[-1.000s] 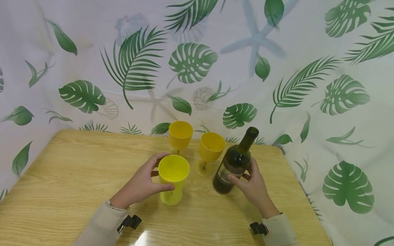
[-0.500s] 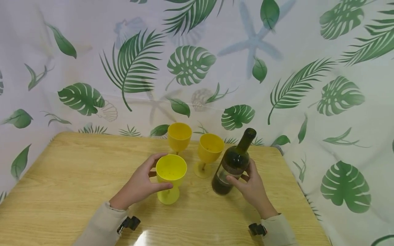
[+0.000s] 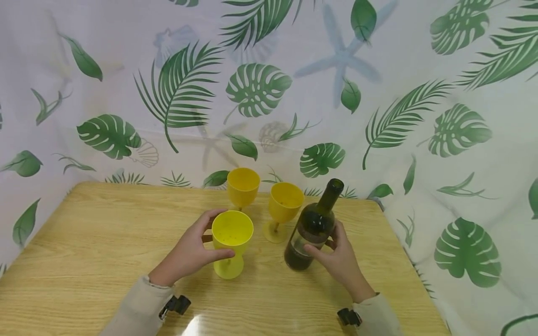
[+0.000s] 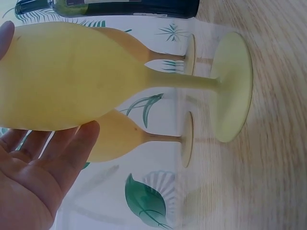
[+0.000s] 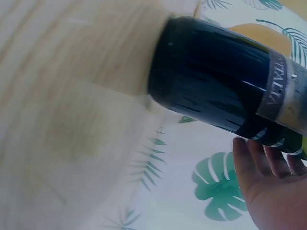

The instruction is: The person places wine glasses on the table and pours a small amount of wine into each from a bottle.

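My left hand (image 3: 191, 249) curls round the bowl of a bright yellow goblet (image 3: 230, 242), thumb across its near side. In the left wrist view, the goblet's round foot (image 4: 233, 88) is at the tabletop. On the right, a dark green wine bottle (image 3: 313, 224) leans with its neck up and to the right. My right hand (image 3: 340, 261) grips it around the label; the fingers behind the glass are partly hidden. Whether the bottle's base touches the table I cannot tell. Two darker yellow goblets stand behind: one (image 3: 243, 185) farther back, the other (image 3: 285, 201) beside the bottle.
Everything sits on a light wood-grain table (image 3: 117, 224). A white curtain (image 3: 265, 42) printed with green leaves hangs close behind its far edge and along the right side. Black wrist mounts (image 3: 176, 304) show at both sleeves.
The bottle has shifted slightly left and nearer to me in my right hand. The held goblet has moved a little left. The whole head view has also drifted slightly.
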`<control>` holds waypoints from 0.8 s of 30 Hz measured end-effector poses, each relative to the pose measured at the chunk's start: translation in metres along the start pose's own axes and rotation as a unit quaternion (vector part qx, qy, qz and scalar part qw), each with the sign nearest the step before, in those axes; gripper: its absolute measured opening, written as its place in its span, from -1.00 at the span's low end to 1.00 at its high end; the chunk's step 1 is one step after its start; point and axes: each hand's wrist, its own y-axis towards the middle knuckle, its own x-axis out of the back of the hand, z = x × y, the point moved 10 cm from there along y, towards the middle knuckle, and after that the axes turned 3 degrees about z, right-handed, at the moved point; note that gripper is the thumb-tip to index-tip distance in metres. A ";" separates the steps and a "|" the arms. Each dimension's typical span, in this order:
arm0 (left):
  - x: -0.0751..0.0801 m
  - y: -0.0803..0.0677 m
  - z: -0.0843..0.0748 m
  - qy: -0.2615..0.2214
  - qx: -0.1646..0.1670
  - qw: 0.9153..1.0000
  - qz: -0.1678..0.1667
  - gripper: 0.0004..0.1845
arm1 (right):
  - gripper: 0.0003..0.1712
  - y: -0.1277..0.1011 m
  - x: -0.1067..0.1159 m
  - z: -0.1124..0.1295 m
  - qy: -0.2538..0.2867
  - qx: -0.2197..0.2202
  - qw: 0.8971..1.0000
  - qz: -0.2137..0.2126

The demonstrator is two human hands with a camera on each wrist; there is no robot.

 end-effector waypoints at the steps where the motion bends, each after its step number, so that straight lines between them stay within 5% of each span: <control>1: 0.000 0.000 0.000 0.000 -0.001 1.000 0.000 -0.01 | -0.01 0.000 -0.001 -0.001 0.004 0.004 1.000 0.002; 24: 0.003 -0.002 -0.003 0.009 -0.020 1.000 0.003 -0.06 | -0.08 0.007 -0.002 0.003 0.081 0.038 0.996 0.004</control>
